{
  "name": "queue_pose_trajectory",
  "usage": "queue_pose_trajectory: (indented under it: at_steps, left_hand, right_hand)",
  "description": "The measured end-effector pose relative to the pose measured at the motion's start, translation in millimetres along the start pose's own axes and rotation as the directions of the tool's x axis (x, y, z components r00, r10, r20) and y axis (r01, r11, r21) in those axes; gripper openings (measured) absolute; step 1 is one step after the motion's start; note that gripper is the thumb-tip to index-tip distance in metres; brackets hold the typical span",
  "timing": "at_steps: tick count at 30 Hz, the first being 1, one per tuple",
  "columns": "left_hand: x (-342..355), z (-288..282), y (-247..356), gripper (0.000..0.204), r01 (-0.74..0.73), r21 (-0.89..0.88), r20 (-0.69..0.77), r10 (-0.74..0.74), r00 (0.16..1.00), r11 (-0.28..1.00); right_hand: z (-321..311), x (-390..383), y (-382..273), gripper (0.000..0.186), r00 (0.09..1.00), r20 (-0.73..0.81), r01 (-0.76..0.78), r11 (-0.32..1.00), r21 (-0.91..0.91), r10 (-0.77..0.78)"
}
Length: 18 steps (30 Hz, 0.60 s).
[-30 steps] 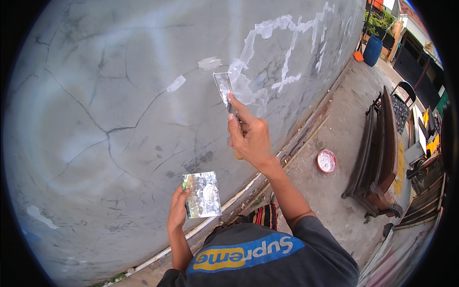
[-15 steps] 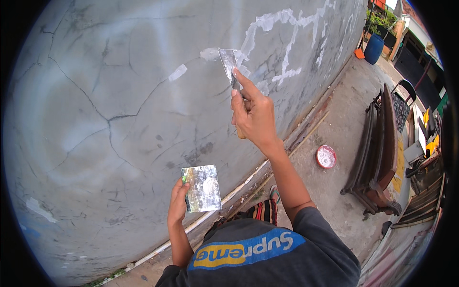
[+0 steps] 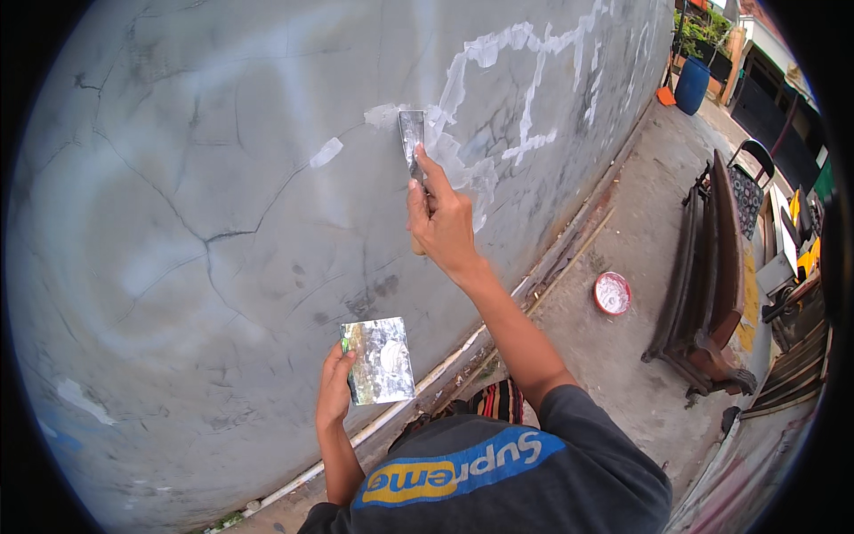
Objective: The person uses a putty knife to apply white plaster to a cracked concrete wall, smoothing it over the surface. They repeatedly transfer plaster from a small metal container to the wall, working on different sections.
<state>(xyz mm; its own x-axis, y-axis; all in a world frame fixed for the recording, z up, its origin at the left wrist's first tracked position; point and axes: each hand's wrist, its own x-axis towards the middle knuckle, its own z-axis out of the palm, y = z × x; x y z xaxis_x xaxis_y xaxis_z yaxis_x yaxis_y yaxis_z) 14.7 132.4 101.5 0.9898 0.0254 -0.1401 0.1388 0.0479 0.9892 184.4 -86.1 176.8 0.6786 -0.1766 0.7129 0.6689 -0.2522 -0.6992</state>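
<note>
My right hand point(image 3: 441, 222) grips the handle of a metal putty knife point(image 3: 411, 133), with the index finger along its blade. The blade lies over pale filler point(image 3: 466, 178) on the cracked grey wall point(image 3: 178, 294), where white patches also trace some cracks. Lower down, my left hand point(image 3: 333, 387) holds a flat board point(image 3: 378, 360) smeared with a dab of white paste, its fingers wrapped at the left edge.
On the concrete ground point(image 3: 605, 365) at right are a red bowl of white paste point(image 3: 612, 292), a dark wooden bench point(image 3: 716, 267), a patterned chair point(image 3: 745, 200) and piled items. A blue barrel point(image 3: 691, 86) stands farther back. A pipe point(image 3: 382, 418) runs along the wall's foot.
My right hand and knife first rose along the wall, then shifted down and left onto the pale filler. My left hand with the board has moved only slightly.
</note>
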Motion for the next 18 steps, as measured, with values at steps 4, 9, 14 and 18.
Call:
queue_pose_trajectory:
  at_steps: [4, 9, 14, 18]
  left_hand:
    - [5.8, 3.3, -3.5, 0.032, 0.007, -0.029, -0.019, -0.008, 1.0, 1.0]
    - [-1.0, 2.9, 1.8, 0.031, 0.019, -0.042, -0.012, -0.02, 1.0, 0.999]
    - [-10.0, 6.4, 16.4, 0.032, 0.01, 0.002, 0.017, -0.01, 1.0, 1.0]
    - [-9.3, 9.3, 12.4, 0.033, -0.017, 0.022, 0.038, 0.016, 0.999, 1.0]
  right_hand:
    - [13.9, 4.5, 14.5, 0.049, 0.984, -0.116, 0.134, 0.99, -0.032, -0.137]
    - [-17.2, -31.3, 4.9, 0.046, 0.986, 0.163, -0.045, 0.999, -0.005, 0.045]
    - [-46.3, -11.1, -31.9, 0.044, 0.988, 0.127, -0.099, 0.994, 0.053, 0.092]
    - [-46.0, 16.7, -47.7, 0.041, 0.985, 0.138, -0.102, 0.994, -0.026, 0.105]
